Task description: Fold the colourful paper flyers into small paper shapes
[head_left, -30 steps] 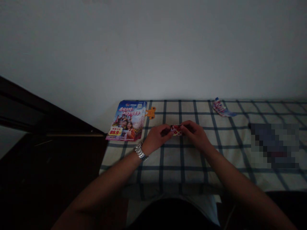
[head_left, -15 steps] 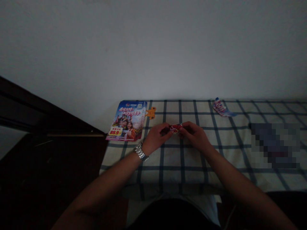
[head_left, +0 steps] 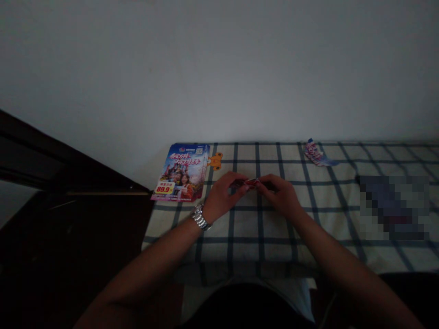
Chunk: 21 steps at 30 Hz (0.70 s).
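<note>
A small red printed piece (head_left: pixel 252 183), which looks like folded paper, is pinched between my two hands above the checked tablecloth. My left hand (head_left: pixel 224 194), with a silver watch (head_left: pixel 200 217) at the wrist, grips its left end between thumb and fingers. At the other end, my right hand (head_left: pixel 279 194) pinches it with thumb and forefinger. The fingers cover much of it, so its full shape is hidden. Left of my hands lies a stack of printed flyers (head_left: pixel 181 173). An orange bear-shaped piece (head_left: pixel 215 161) sits against the stack's right edge.
A crumpled, torn piece of printed paper (head_left: pixel 317 154) lies at the back right. Farther right on the checked tablecloth (head_left: pixel 329 224) is a dark, pixelated object (head_left: pixel 393 208). Behind the table rises a white wall (head_left: pixel 219 73); a dark wooden piece (head_left: pixel 58 157) slants along the left.
My fingers have shifted slightly around the red piece. It has tilted and now shows a narrower face. Both forearms stay nearly where they were.
</note>
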### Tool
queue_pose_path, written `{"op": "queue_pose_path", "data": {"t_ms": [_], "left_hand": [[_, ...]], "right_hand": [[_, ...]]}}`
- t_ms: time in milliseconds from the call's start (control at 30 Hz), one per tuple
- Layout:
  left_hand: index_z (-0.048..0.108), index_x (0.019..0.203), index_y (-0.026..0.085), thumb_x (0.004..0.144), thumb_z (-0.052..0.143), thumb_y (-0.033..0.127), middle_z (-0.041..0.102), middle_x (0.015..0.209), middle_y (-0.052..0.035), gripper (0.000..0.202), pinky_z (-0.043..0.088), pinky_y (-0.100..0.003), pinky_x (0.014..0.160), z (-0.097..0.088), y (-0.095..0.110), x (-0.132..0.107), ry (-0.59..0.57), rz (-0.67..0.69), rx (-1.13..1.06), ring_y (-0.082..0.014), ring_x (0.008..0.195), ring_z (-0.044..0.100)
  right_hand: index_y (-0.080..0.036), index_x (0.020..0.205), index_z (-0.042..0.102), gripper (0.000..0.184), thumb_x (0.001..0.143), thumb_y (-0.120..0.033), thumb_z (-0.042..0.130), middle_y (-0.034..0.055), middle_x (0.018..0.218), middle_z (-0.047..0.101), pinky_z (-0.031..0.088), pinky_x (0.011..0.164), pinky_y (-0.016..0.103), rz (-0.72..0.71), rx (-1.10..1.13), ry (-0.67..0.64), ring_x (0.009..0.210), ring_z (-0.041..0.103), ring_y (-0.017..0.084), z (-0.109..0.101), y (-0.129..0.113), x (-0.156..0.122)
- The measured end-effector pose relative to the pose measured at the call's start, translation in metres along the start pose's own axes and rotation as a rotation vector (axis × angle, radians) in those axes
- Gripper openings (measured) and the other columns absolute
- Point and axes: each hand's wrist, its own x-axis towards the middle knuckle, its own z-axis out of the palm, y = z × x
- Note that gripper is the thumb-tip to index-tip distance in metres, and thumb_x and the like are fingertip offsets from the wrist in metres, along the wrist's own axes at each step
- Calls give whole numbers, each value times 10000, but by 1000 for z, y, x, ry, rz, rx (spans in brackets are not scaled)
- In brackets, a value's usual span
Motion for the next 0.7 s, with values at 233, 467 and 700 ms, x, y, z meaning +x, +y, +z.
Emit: {"op": "queue_pose_path", "data": {"t_ms": [233, 467, 700], "left_hand": [[678, 1074, 229, 973, 641, 363, 697, 1012, -31, 172, 613, -282, 786, 1, 1, -1, 8, -13, 48, -157, 927, 698], [678, 1038, 220, 965, 647, 335, 688, 991, -23, 140, 607, -284, 794, 2, -2, -1, 12, -40, 27, -153, 902, 690], [682, 1006, 216, 961, 639, 351, 680, 974, -34, 148, 609, -304, 801, 1, 0, -1, -1, -44, 29, -166, 896, 686]], "right_hand": [[-243, 967, 720, 162, 977, -378, 631, 31, 837, 712, 551, 687, 296, -142, -106, -61, 762, 678, 181, 1, -1, 0], [-240, 983, 709, 164, 987, -370, 609, 50, 882, 705, 545, 697, 324, -162, -131, -94, 805, 676, 203, 1, -3, 1], [-253, 1032, 709, 191, 988, -404, 600, 69, 934, 707, 553, 706, 354, -134, -161, -124, 818, 670, 221, 1, -2, 1]]}}
